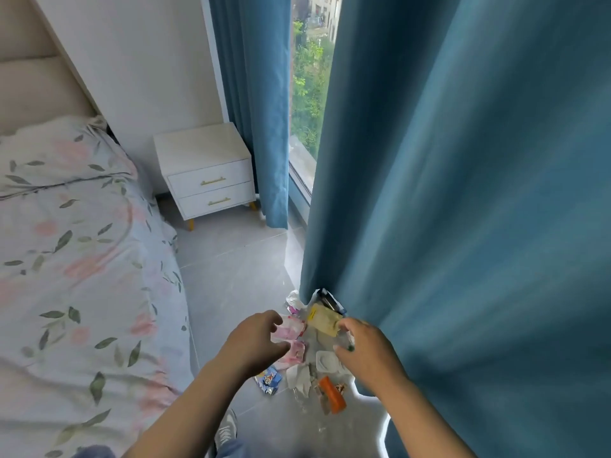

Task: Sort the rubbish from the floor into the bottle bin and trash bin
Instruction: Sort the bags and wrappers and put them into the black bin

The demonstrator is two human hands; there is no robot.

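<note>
While neither bin is in view, the sorting looks barely begun: the litter pile point(307, 352) of wrappers, tissue and 1 white tub lies at the blue curtain's point(463, 193) foot, with left hand point(254, 345) and right hand point(370, 352) spread, grasping nothing.

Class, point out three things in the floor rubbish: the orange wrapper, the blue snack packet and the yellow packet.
orange wrapper point(333, 394): head view, middle of its length.
blue snack packet point(269, 380): head view, printed face.
yellow packet point(324, 322): head view, flat centre.
</note>
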